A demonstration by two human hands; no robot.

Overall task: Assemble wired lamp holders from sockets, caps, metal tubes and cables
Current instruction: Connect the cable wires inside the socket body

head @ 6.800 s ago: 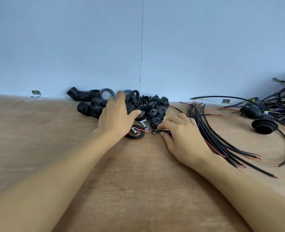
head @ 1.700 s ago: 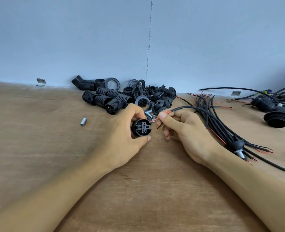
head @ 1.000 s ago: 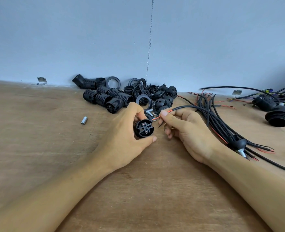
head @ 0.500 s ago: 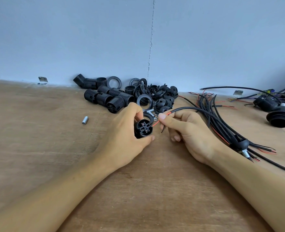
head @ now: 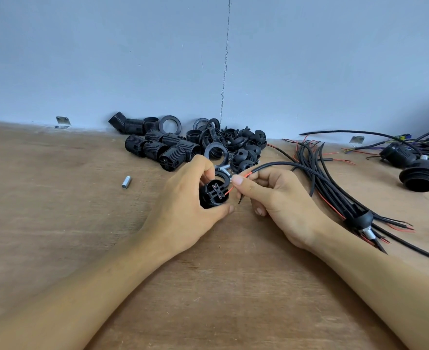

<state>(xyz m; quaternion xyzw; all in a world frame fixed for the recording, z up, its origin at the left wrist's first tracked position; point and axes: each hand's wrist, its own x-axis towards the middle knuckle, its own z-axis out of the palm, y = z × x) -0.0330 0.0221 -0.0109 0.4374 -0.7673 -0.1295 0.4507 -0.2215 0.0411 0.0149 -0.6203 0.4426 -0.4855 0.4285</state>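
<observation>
Left hand (head: 183,205) grips a socket (head: 213,195), right hand (head: 281,205) pinches a red wire (head: 230,190) — spare sockets (head: 158,147) piled behind, cable bundle (head: 334,195) rightward.

Pale blue wall (head: 132,59) with a vertical crack (head: 225,59) behind a wooden tabletop (head: 57,236)

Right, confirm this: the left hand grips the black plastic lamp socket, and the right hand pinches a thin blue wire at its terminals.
Wrong colour: the head view shows a thin red wire, not blue. The left hand grips the black plastic lamp socket; the right hand pinches the wire.
</observation>
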